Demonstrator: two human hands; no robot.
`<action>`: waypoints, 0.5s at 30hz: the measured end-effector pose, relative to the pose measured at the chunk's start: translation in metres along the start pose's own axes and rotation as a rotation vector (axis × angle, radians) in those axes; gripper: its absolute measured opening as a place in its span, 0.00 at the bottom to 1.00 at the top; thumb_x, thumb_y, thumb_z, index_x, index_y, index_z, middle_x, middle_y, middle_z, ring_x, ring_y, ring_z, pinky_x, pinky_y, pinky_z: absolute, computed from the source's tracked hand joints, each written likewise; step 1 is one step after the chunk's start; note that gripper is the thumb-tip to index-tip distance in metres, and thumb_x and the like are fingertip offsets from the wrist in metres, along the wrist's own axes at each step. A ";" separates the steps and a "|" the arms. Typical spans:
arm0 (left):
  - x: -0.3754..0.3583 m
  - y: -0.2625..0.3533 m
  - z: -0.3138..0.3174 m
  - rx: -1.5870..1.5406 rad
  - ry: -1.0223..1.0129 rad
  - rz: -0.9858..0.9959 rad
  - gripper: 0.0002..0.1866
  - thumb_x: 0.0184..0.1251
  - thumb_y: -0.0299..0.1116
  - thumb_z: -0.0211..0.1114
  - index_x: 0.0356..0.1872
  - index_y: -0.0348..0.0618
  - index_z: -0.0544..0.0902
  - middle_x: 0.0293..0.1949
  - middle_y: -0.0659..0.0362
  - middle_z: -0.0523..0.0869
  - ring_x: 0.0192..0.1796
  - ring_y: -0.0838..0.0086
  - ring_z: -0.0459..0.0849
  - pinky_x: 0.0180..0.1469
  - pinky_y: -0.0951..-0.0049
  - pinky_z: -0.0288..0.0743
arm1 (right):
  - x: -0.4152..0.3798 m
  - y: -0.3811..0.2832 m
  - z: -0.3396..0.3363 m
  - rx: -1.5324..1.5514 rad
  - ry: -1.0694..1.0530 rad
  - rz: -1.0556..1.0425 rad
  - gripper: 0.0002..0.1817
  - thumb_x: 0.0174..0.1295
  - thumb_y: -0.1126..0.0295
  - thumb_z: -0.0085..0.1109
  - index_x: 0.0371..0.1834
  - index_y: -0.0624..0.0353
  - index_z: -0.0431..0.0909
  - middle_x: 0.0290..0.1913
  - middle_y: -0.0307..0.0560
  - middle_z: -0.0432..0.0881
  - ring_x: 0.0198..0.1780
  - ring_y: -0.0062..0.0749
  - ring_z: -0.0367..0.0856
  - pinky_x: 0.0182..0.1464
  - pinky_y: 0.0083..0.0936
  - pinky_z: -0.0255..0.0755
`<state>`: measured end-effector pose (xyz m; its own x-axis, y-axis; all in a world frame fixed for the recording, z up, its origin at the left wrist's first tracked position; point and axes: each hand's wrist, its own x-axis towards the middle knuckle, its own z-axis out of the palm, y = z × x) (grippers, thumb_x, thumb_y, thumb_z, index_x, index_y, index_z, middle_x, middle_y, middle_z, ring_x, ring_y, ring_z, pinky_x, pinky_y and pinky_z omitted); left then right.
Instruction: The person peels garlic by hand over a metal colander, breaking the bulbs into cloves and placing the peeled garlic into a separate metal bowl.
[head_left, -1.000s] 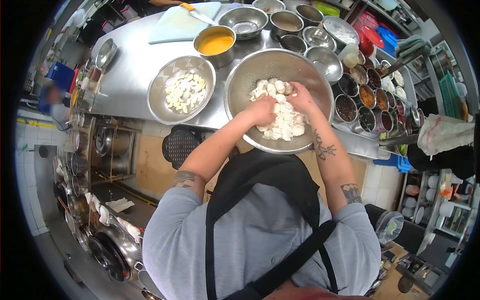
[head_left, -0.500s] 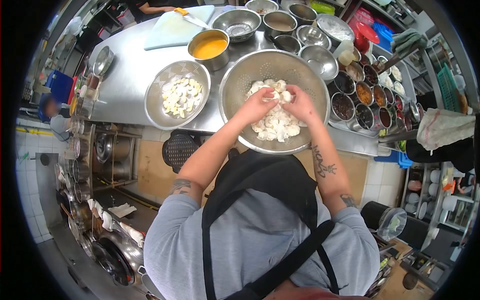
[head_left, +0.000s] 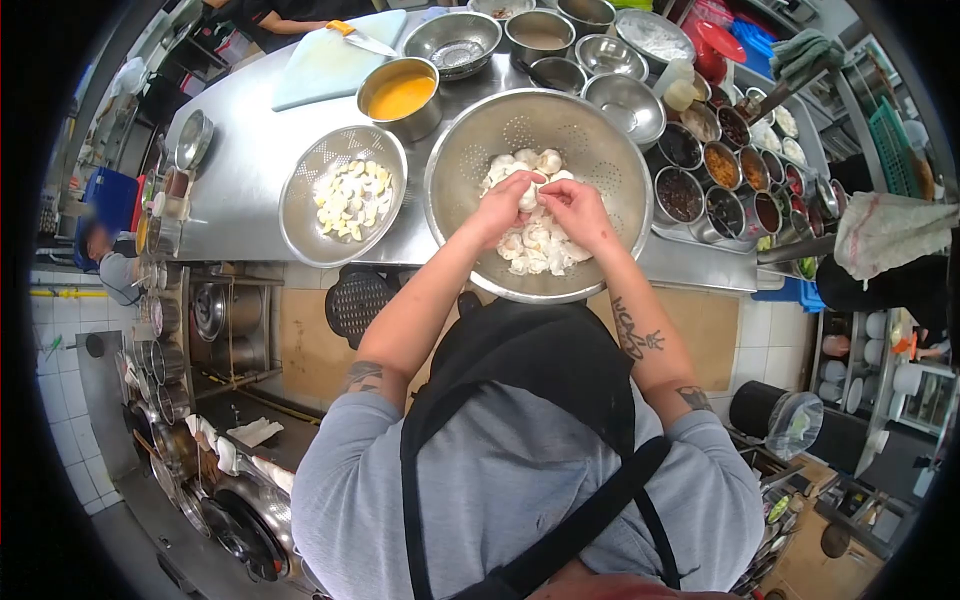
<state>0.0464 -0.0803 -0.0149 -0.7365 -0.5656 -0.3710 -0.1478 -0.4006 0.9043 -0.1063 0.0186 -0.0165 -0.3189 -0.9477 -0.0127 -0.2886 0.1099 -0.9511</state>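
Note:
A big steel colander [head_left: 470, 150] stands on the steel counter in front of me, with a heap of white mushroom-like pieces [head_left: 540, 245] in it. My left hand [head_left: 503, 207] and my right hand [head_left: 573, 211] meet above the heap, and together they pinch one white piece [head_left: 529, 195] between the fingertips. To the left stands a smaller colander [head_left: 300, 215] that holds cut pale pieces [head_left: 350, 197].
A pot of orange liquid [head_left: 400, 97], a cutting board with a knife [head_left: 330, 55] and several steel bowls [head_left: 625, 100] stand behind. Tubs of sauces and spices [head_left: 725, 185] line the right. Another person's arm [head_left: 290, 14] is at the far edge. Pans [head_left: 190, 455] lie below left.
Both hands rose from the heap and came together over the middle of the big colander, and they now grip one white piece between them.

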 end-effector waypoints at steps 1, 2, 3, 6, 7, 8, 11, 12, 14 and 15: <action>-0.001 -0.001 0.001 0.066 0.022 0.028 0.18 0.82 0.44 0.45 0.57 0.47 0.78 0.39 0.62 0.80 0.32 0.79 0.74 0.35 0.77 0.70 | -0.002 -0.003 0.002 -0.072 0.000 -0.040 0.13 0.62 0.68 0.65 0.43 0.68 0.83 0.35 0.53 0.88 0.35 0.34 0.86 0.40 0.28 0.79; -0.001 -0.001 0.003 0.133 0.042 0.057 0.18 0.82 0.45 0.46 0.56 0.47 0.78 0.40 0.61 0.80 0.32 0.78 0.74 0.36 0.76 0.71 | -0.004 -0.007 0.004 -0.145 0.002 -0.082 0.12 0.64 0.68 0.63 0.42 0.68 0.83 0.35 0.56 0.87 0.35 0.39 0.87 0.40 0.31 0.79; 0.005 -0.010 0.001 0.215 0.062 0.158 0.17 0.81 0.45 0.47 0.55 0.47 0.78 0.40 0.61 0.80 0.33 0.77 0.75 0.37 0.74 0.72 | -0.004 -0.009 0.005 -0.219 0.003 -0.125 0.13 0.66 0.67 0.60 0.41 0.68 0.83 0.35 0.59 0.87 0.35 0.44 0.88 0.40 0.34 0.80; 0.014 -0.025 -0.001 0.474 0.110 0.316 0.16 0.80 0.45 0.50 0.54 0.45 0.77 0.41 0.60 0.81 0.36 0.74 0.78 0.42 0.70 0.75 | 0.001 0.001 0.016 -0.474 -0.069 -0.078 0.15 0.69 0.64 0.52 0.38 0.67 0.81 0.36 0.67 0.84 0.38 0.59 0.85 0.41 0.45 0.78; 0.002 -0.008 0.005 0.567 0.121 0.271 0.16 0.80 0.44 0.50 0.54 0.45 0.77 0.41 0.59 0.82 0.37 0.73 0.78 0.43 0.69 0.75 | 0.000 -0.002 0.019 -0.458 -0.075 -0.080 0.17 0.70 0.63 0.48 0.35 0.66 0.79 0.33 0.70 0.82 0.37 0.64 0.82 0.42 0.51 0.76; -0.006 0.000 0.010 0.660 0.131 0.226 0.15 0.80 0.44 0.51 0.53 0.44 0.77 0.40 0.59 0.82 0.39 0.73 0.79 0.45 0.68 0.75 | -0.002 -0.003 0.021 -0.479 -0.033 -0.103 0.16 0.69 0.64 0.49 0.34 0.67 0.79 0.32 0.69 0.82 0.37 0.64 0.82 0.41 0.51 0.75; -0.004 -0.003 0.012 0.575 0.196 0.343 0.15 0.80 0.42 0.52 0.55 0.44 0.75 0.39 0.59 0.83 0.40 0.75 0.79 0.45 0.70 0.75 | -0.003 -0.005 0.024 -0.495 0.108 -0.174 0.14 0.69 0.65 0.50 0.33 0.67 0.76 0.30 0.66 0.82 0.36 0.62 0.82 0.39 0.49 0.75; 0.000 -0.006 0.011 0.541 0.200 0.372 0.14 0.80 0.41 0.52 0.55 0.44 0.75 0.41 0.59 0.83 0.40 0.75 0.80 0.46 0.71 0.76 | -0.001 -0.004 0.025 -0.471 0.161 -0.200 0.14 0.68 0.66 0.50 0.32 0.68 0.76 0.30 0.65 0.82 0.35 0.60 0.82 0.38 0.47 0.75; 0.009 -0.013 0.011 0.472 0.207 0.427 0.13 0.81 0.40 0.50 0.56 0.45 0.74 0.45 0.58 0.83 0.42 0.75 0.81 0.46 0.72 0.76 | 0.004 0.002 0.022 -0.348 0.249 -0.174 0.13 0.68 0.67 0.51 0.32 0.67 0.75 0.29 0.63 0.82 0.32 0.56 0.83 0.37 0.43 0.75; 0.005 -0.009 0.014 0.306 0.156 0.375 0.13 0.82 0.40 0.49 0.57 0.45 0.74 0.48 0.58 0.82 0.43 0.74 0.81 0.46 0.72 0.76 | 0.009 0.005 0.016 -0.250 0.281 -0.125 0.13 0.67 0.67 0.51 0.31 0.67 0.74 0.29 0.62 0.83 0.31 0.52 0.83 0.36 0.41 0.75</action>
<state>0.0347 -0.0690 -0.0223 -0.6718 -0.7406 -0.0151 -0.0964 0.0672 0.9931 -0.0957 0.0056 -0.0264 -0.4921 -0.8432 0.2163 -0.5409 0.1015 -0.8349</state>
